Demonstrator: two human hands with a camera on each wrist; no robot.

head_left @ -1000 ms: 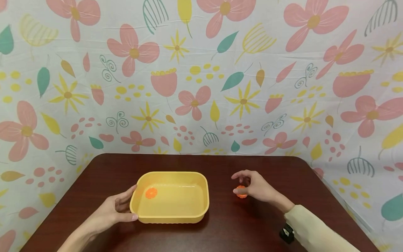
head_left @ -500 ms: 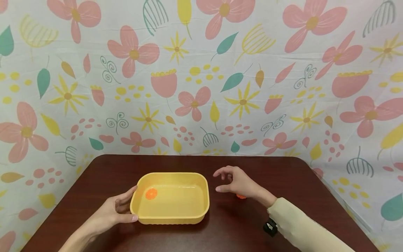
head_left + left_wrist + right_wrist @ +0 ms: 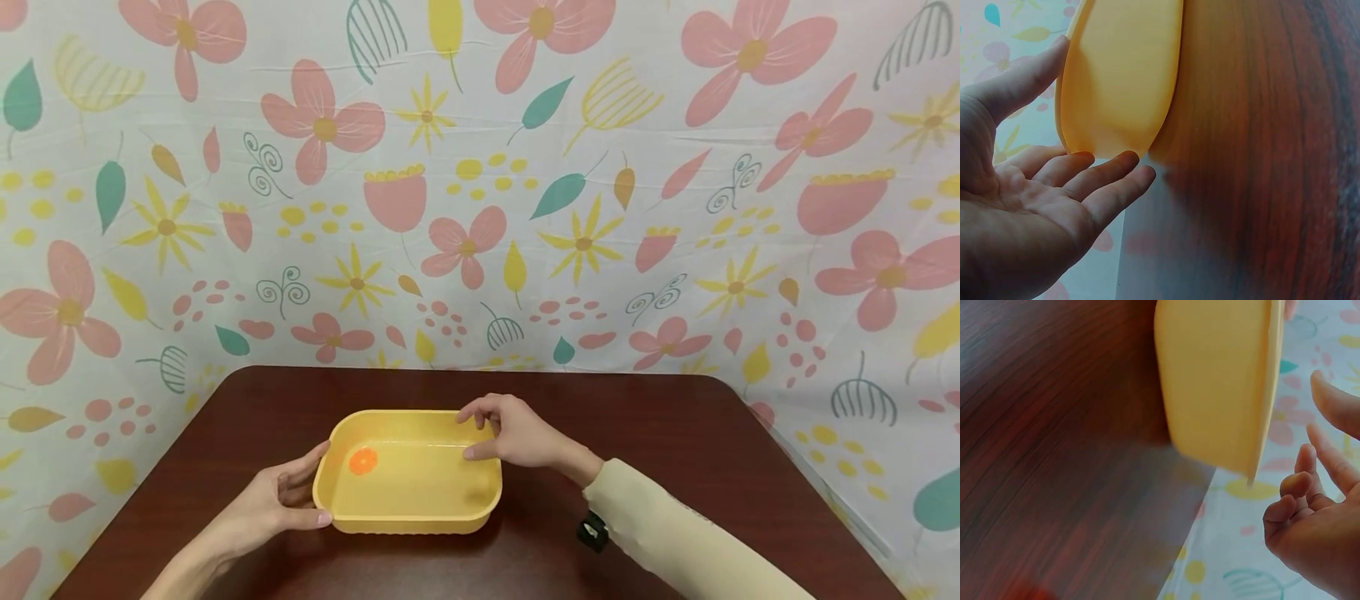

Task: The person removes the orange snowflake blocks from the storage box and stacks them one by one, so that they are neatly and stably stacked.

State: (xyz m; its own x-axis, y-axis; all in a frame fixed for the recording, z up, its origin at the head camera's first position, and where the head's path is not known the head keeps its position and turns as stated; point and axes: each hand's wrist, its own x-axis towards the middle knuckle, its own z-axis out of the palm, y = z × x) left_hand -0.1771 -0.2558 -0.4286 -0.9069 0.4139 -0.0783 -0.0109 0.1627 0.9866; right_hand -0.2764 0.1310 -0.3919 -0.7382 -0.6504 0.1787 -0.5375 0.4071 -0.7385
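A yellow rectangular tray with rounded corners sits on the table. Inside it, toward the left end, lies an orange scalloped disc that looks like a fruit or carrot slice. My left hand rests against the tray's left end, thumb at the near corner and fingers along the outer wall. Over the right rim hovers my right hand, its fingers loosely bent with nothing between them; in the right wrist view this hand shows beside the rim. A blurred orange-red patch shows on the table there.
The dark wooden table has rounded back corners. A white cloth printed with flowers and leaves hangs behind and around it. A black device is strapped at the right wrist, by a pale sleeve.
My right hand has moved left from beside the second orange disc to over the tray's right rim; that disc is now hidden by the arm in the head view. The left hand stays put.
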